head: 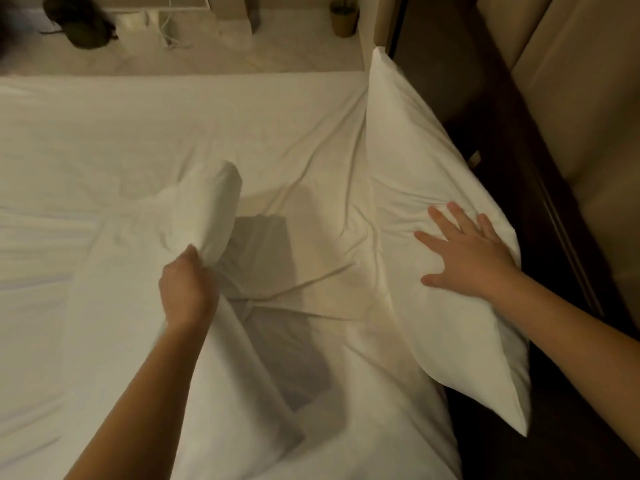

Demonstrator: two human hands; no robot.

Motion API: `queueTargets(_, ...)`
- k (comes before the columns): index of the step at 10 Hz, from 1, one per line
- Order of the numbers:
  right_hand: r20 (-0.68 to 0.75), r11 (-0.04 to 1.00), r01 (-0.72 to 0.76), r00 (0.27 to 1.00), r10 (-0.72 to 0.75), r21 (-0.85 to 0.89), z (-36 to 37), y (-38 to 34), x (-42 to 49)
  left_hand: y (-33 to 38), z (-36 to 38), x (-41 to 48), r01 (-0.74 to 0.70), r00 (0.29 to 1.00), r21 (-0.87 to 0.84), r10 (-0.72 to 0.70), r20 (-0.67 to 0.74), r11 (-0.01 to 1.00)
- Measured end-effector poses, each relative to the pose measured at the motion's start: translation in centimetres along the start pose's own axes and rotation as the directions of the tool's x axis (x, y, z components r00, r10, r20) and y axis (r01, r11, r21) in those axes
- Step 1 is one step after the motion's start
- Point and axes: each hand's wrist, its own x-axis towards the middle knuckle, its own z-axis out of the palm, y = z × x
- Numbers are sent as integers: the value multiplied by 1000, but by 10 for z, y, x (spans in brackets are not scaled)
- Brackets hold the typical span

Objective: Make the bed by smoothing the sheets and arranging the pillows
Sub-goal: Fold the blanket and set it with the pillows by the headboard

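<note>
A white bed sheet (173,126) covers the mattress, creased in the middle near the pillow. My left hand (187,289) grips a bunched fold of a white duvet (207,209) and holds it raised above the bed; the rest of the duvet spreads toward the lower left. A white pillow (415,161) lies along the right side of the bed beside the headboard. My right hand (467,254) rests flat on the pillow's lower half with fingers spread.
A dark wooden ledge (491,140) and beige padded headboard panels (571,98) run along the right. Beyond the far bed edge, the floor holds a dark bag (83,22), white cables (166,26) and a small potted plant (343,19).
</note>
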Motion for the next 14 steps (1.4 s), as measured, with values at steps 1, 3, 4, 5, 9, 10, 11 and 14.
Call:
queueTargets(1,-42,999,20,999,-19,29,10,6,2,73,22,12,-84,996,-43,84,-2,996)
queueTargets(3,-45,995,36,998,-32,88,15,14,8,182,146,-17,-238,833,-291,349,430,927)
queueTargets(4,-12,993,34,999,-32,109,12,14,12,188,203,-54,-119,695,-253,263,669,960)
queueTargets(5,-3,992,37,999,-37,118,9,13,13,156,231,-90,-143,793,-97,172,584,985)
queueTargets(9,-11,992,58,998,-57,112,9,9,14,96,246,-235,-161,861,303,-17,508,939)
queueTargets(10,-10,991,61,998,-60,116,8,9,13,111,252,-212,-77,890,294,-67,452,953)
queueTargets(11,-3,990,67,998,-67,128,7,9,13,136,253,-179,-122,927,208,37,373,970)
queueTargets(14,42,985,9,999,-17,174,3,14,15,215,289,8,-311,884,-28,299,360,950)
